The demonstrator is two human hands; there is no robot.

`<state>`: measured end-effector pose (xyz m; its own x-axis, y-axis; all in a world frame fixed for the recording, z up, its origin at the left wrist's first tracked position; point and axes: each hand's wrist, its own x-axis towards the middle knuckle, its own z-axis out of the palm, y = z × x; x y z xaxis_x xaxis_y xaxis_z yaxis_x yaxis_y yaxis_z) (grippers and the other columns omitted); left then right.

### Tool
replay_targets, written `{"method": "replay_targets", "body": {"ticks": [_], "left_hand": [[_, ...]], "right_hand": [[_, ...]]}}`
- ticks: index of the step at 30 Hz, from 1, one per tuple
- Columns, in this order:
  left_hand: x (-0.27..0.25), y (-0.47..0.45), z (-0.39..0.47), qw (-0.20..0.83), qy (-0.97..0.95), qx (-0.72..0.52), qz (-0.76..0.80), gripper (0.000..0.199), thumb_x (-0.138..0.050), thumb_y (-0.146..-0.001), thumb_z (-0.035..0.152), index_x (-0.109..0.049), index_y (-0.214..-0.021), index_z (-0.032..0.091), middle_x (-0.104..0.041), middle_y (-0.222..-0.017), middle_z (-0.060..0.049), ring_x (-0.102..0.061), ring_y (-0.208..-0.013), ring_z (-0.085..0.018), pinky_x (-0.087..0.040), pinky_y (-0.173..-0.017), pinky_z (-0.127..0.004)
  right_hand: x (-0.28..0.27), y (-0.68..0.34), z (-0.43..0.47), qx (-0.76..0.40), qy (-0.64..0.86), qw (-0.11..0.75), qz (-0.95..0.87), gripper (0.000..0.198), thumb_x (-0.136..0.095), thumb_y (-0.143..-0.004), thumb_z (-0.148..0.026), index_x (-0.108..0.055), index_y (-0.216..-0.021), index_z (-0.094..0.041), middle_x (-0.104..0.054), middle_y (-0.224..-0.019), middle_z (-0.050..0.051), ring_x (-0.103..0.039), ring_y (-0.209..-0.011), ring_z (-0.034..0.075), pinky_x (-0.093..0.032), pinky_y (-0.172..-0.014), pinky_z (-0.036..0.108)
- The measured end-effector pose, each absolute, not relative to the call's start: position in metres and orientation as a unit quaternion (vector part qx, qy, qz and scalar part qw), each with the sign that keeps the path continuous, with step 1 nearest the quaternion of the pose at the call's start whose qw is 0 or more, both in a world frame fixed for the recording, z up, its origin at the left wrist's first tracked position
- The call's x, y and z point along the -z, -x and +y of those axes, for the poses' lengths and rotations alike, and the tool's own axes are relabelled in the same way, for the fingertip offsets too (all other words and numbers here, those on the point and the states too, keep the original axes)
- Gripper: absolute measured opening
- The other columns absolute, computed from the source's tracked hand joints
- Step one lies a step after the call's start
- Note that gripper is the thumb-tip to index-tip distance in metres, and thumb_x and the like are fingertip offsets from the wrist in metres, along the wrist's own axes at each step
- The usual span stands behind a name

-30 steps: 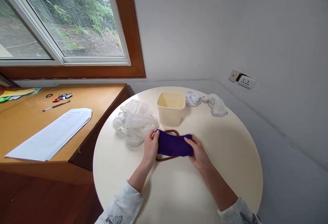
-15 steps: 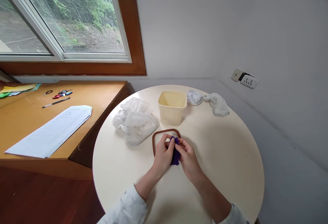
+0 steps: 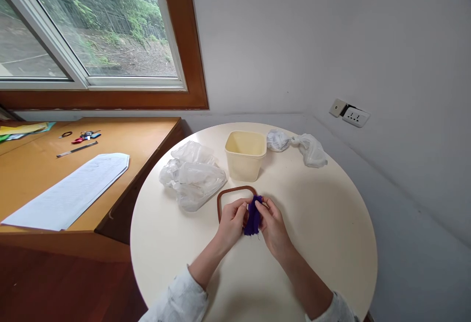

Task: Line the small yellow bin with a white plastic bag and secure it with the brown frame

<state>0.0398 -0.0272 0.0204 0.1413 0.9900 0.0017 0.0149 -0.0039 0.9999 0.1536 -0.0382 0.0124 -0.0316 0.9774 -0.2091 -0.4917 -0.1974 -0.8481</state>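
Observation:
A small piece of dark purple cloth [image 3: 252, 221] with a frayed lower edge is held between my two hands above the round table. My left hand [image 3: 233, 220] pinches its left side, fingers curled. On the other side, my right hand [image 3: 272, 223] grips the cloth near its top with thumb and fingers. Partly hidden behind my left hand lies a brown rounded-square frame [image 3: 235, 189], flat on the tabletop. Beyond that frame stands a cream plastic container [image 3: 246, 165], its top uncovered.
A crumpled clear plastic bag [image 3: 195, 177] lies left of the container. Two more bundled bags [image 3: 312, 150] sit at the back right of the white round table [image 3: 331, 233]. On the wooden desk [image 3: 147, 138] at left are papers [image 3: 73, 189], a pen [image 3: 77, 149] and keys [image 3: 87, 135].
My hands have moved slightly apart at the top of the cloth, and more of the purple cloth shows between them. The view has shifted a little.

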Motion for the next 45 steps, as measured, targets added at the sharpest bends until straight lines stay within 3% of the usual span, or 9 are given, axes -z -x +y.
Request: {"method": "replay_targets", "body": {"ticks": [5, 12, 15, 19, 23, 30, 34, 39, 45], "left_hand": [[-0.022, -0.044, -0.032, 0.564, -0.58, -0.407, 0.425, 0.03, -0.043, -0.081, 0.028, -0.065, -0.097, 0.014, -0.047, -0.041, 0.005, -0.041, -0.036, -0.008, -0.036, -0.043, -0.021], [-0.022, -0.044, -0.029, 0.564, -0.549, -0.416, 0.454, 0.037, -0.047, -0.079, 0.034, -0.061, -0.104, 0.011, -0.046, -0.039, 0.007, -0.037, -0.032, -0.007, -0.034, -0.04, -0.021], [-0.018, -0.04, -0.026, 0.534, -0.54, -0.437, 0.482, 0.03, -0.046, -0.078, 0.033, -0.062, -0.095, 0.014, -0.044, -0.042, 0.006, -0.038, -0.035, -0.008, -0.031, -0.04, -0.021], [-0.014, -0.036, -0.024, 0.472, -0.572, -0.433, 0.512, 0.023, -0.045, -0.078, 0.031, -0.061, -0.088, 0.018, -0.043, -0.049, 0.005, -0.043, -0.047, -0.011, -0.033, -0.047, -0.022], [-0.016, -0.038, -0.026, 0.417, -0.638, -0.385, 0.52, 0.019, -0.045, -0.078, 0.028, -0.061, -0.086, 0.02, -0.049, -0.057, 0.002, -0.044, -0.053, -0.013, -0.033, -0.052, -0.024], [-0.017, -0.042, -0.028, 0.369, -0.691, -0.356, 0.51, 0.016, -0.043, -0.079, 0.024, -0.058, -0.077, 0.02, -0.058, -0.073, -0.003, -0.047, -0.061, -0.016, -0.037, -0.056, -0.026], [-0.018, -0.041, -0.025, 0.345, -0.702, -0.357, 0.511, 0.017, -0.043, -0.081, 0.025, -0.057, -0.077, 0.019, -0.055, -0.071, -0.003, -0.047, -0.06, -0.015, -0.037, -0.057, -0.027], [-0.021, -0.042, -0.025, 0.333, -0.71, -0.358, 0.507, 0.018, -0.042, -0.081, 0.026, -0.058, -0.076, 0.019, -0.054, -0.071, -0.003, -0.047, -0.058, -0.014, -0.039, -0.056, -0.026], [-0.023, -0.037, -0.026, 0.311, -0.698, -0.387, 0.517, 0.018, -0.044, -0.08, 0.026, -0.06, -0.076, 0.019, -0.056, -0.072, -0.003, -0.05, -0.061, -0.014, -0.04, -0.054, -0.025]], "right_hand": [[-0.007, -0.159, -0.037, -0.636, 0.424, 0.552, -0.333, 0.03, -0.067, -0.07, -0.038, -0.047, -0.088, -0.025, -0.057, -0.074, -0.003, -0.051, -0.054, 0.011, -0.038, -0.044, 0.023], [-0.008, -0.166, -0.03, -0.664, 0.407, 0.556, -0.292, 0.018, -0.064, -0.07, -0.032, -0.056, -0.084, -0.024, -0.059, -0.074, -0.003, -0.054, -0.062, 0.013, -0.042, -0.055, 0.025], [-0.012, -0.19, -0.015, -0.609, 0.437, 0.602, -0.276, 0.016, -0.066, -0.065, -0.03, -0.06, -0.078, -0.022, -0.062, -0.076, -0.002, -0.056, -0.07, 0.015, -0.043, -0.061, 0.026], [-0.009, -0.246, 0.008, -0.486, 0.532, 0.648, -0.247, 0.02, -0.066, -0.061, -0.031, -0.059, -0.078, -0.024, -0.059, -0.069, -0.003, -0.052, -0.06, 0.013, -0.039, -0.051, 0.024], [-0.008, -0.291, 0.021, -0.443, 0.597, 0.601, -0.293, 0.027, -0.066, -0.061, -0.036, -0.06, -0.084, -0.022, -0.058, -0.067, -0.001, -0.048, -0.053, 0.012, -0.034, -0.045, 0.023], [-0.023, -0.34, 0.036, -0.431, 0.62, 0.518, -0.402, 0.029, -0.06, -0.065, -0.038, -0.064, -0.086, -0.018, -0.062, -0.075, 0.005, -0.055, -0.063, 0.017, -0.041, -0.054, 0.029], [-0.013, -0.372, 0.035, -0.308, 0.697, 0.483, -0.431, 0.027, -0.06, -0.062, -0.027, -0.063, -0.087, -0.016, -0.062, -0.084, 0.01, -0.057, -0.079, 0.024, -0.041, -0.075, 0.041], [0.009, -0.356, 0.019, -0.189, 0.697, 0.446, -0.529, 0.03, -0.048, -0.074, -0.028, -0.061, -0.101, -0.022, -0.056, -0.115, 0.008, -0.047, -0.111, 0.023, -0.025, -0.101, 0.04], [0.035, -0.326, 0.017, -0.075, 0.692, 0.136, -0.704, 0.056, -0.021, -0.089, -0.045, -0.029, -0.138, -0.019, -0.027, -0.145, 0.003, -0.02, -0.134, 0.019, -0.014, -0.109, 0.039]]}}
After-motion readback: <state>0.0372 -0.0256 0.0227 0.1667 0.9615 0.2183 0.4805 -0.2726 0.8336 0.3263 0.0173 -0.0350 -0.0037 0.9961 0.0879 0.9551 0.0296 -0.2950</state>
